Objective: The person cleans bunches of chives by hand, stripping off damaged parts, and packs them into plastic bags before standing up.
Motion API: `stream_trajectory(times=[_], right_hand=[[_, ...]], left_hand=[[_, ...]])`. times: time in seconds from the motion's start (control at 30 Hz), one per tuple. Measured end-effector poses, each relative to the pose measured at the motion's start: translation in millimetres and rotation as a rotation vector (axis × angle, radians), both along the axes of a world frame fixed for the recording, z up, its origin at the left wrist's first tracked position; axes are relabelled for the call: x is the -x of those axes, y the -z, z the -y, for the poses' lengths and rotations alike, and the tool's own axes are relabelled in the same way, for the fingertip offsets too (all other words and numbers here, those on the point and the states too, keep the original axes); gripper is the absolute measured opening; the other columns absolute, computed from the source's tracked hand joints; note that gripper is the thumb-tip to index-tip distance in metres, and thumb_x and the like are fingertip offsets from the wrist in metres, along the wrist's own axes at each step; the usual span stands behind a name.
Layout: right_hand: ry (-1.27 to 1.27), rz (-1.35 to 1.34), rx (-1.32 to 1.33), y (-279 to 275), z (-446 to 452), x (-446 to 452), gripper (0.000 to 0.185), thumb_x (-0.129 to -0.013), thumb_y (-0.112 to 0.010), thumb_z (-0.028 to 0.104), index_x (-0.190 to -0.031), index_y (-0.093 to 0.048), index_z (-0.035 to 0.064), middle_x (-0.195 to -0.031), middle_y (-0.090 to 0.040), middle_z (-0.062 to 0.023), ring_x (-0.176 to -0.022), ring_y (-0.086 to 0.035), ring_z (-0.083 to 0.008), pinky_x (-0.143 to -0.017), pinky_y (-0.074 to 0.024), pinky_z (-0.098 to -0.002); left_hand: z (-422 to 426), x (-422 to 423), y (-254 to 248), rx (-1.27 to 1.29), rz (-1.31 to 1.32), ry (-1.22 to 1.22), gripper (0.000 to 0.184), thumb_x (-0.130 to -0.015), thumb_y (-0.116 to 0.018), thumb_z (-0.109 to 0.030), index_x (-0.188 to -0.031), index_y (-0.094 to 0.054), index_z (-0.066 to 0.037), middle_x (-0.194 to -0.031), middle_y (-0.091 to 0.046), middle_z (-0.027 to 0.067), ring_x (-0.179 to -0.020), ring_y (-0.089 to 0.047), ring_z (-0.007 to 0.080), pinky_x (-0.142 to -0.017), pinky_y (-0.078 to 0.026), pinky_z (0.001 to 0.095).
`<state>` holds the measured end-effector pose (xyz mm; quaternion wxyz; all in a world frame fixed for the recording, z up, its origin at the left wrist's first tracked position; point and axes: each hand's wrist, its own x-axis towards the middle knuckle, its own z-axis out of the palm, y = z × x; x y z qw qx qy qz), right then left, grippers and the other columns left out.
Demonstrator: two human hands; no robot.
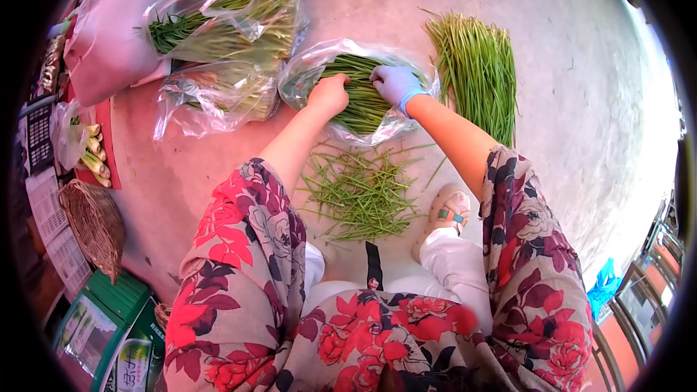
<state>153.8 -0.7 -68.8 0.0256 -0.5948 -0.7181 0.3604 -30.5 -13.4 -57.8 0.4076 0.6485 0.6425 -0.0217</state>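
Note:
A clear plastic bag lies opened out on the floor, holding a thick bundle of long green stalks that look like garlic scapes. My bare left hand is at the bundle's left side, fingers curled and closed on the stalks. Opposite it, my right hand wears a pale blue glove, its fingers bent down and closed at the stalks' right side. The fingertips of both hands are partly hidden. Just below the bag, short cut stalk pieces are scattered between my feet.
A large loose bundle of green stalks lies right of the bag. Filled plastic bags of stalks lie at upper left. Along the left edge are a wicker basket, a green box and pale stalks on red.

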Motion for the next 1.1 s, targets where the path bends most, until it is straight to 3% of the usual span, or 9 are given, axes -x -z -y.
stream_trajectory(times=[0.13, 0.33, 0.43, 0.6, 0.8, 1.0, 1.1], right_hand=[[-0.082, 0.088, -0.018, -5.7, 4.8, 5.2, 0.015, -0.075, -0.062, 0.020, -0.088, -0.064, 0.0117, -0.088, -0.065, -0.0127, -0.084, -0.062, -0.0311, -0.074, -0.0487, -0.0422], [-0.073, 0.133, -0.110, -10.1, 10.9, 4.7, 0.017, -0.075, -0.062, 0.022, -0.085, -0.063, 0.0083, -0.086, -0.064, -0.0157, -0.081, -0.063, -0.0322, -0.072, -0.0497, -0.0424], [-0.117, 0.160, -0.147, -7.9, 12.2, 3.4, 0.016, -0.077, -0.058, 0.022, -0.082, -0.063, 0.0075, -0.084, -0.064, -0.0165, -0.078, -0.064, -0.0326, -0.068, -0.0508, -0.0430], [-0.129, 0.232, -0.260, 11.4, 13.0, 4.4, 0.016, -0.082, -0.050, 0.018, -0.080, -0.064, 0.0093, -0.080, -0.064, -0.0164, -0.071, -0.064, -0.0335, -0.061, -0.0518, -0.0434], [-0.144, 0.175, -0.248, -2.0, 18.8, 3.3, 0.015, -0.082, -0.050, 0.015, -0.081, -0.063, 0.0078, -0.080, -0.063, -0.0158, -0.073, -0.064, -0.0326, -0.062, -0.0520, -0.0425], [-0.253, 0.266, -0.280, 4.7, 18.3, 1.2, 0.016, -0.082, -0.051, 0.017, -0.083, -0.064, 0.0084, -0.081, -0.062, -0.0176, -0.075, -0.064, -0.0318, -0.065, -0.0523, -0.0418], [-0.188, 0.294, -0.226, 1.8, 15.3, 4.4, 0.016, -0.081, -0.052, 0.017, -0.084, -0.065, 0.0075, -0.082, -0.063, -0.0180, -0.076, -0.064, -0.0327, -0.069, -0.0518, -0.0419]], left_hand=[[2.7, 3.7, 9.7, -0.095, 0.045, -0.010, 0.031, -0.079, -0.050, -0.010, -0.107, -0.061, -0.006, -0.096, -0.064, 0.0185, -0.092, -0.061, 0.0321, -0.083, -0.047, 0.0388], [3.6, 3.2, 8.7, -0.089, 0.062, -0.008, 0.032, -0.076, -0.053, -0.009, -0.106, -0.061, -0.006, -0.090, -0.065, 0.0161, -0.087, -0.062, 0.0297, -0.080, -0.048, 0.0370], [0.9, 2.6, 5.2, 0.012, 0.049, 0.022, 0.034, -0.077, -0.051, -0.010, -0.109, -0.061, -0.012, -0.106, -0.062, 0.0158, -0.100, -0.059, 0.0304, -0.086, -0.047, 0.0401], [0.7, -0.1, 2.0, 0.010, 0.024, 0.023, 0.032, -0.077, -0.051, -0.011, -0.108, -0.061, -0.013, -0.106, -0.062, 0.0150, -0.100, -0.059, 0.0299, -0.086, -0.047, 0.0400], [1.5, -1.8, -0.4, 0.014, 0.010, 0.024, 0.032, -0.077, -0.051, -0.012, -0.107, -0.061, -0.013, -0.107, -0.061, 0.0144, -0.101, -0.058, 0.0298, -0.086, -0.047, 0.0396], [3.3, -2.4, 1.3, -0.003, 0.016, 0.045, 0.031, -0.076, -0.053, -0.012, -0.106, -0.062, -0.012, -0.108, -0.061, 0.0144, -0.101, -0.058, 0.0296, -0.086, -0.046, 0.0393], [1.6, -3.9, 1.2, 0.014, 0.012, 0.053, 0.031, -0.076, -0.054, -0.013, -0.106, -0.062, -0.012, -0.108, -0.060, 0.0147, -0.102, -0.058, 0.0294, -0.087, -0.046, 0.0393]])
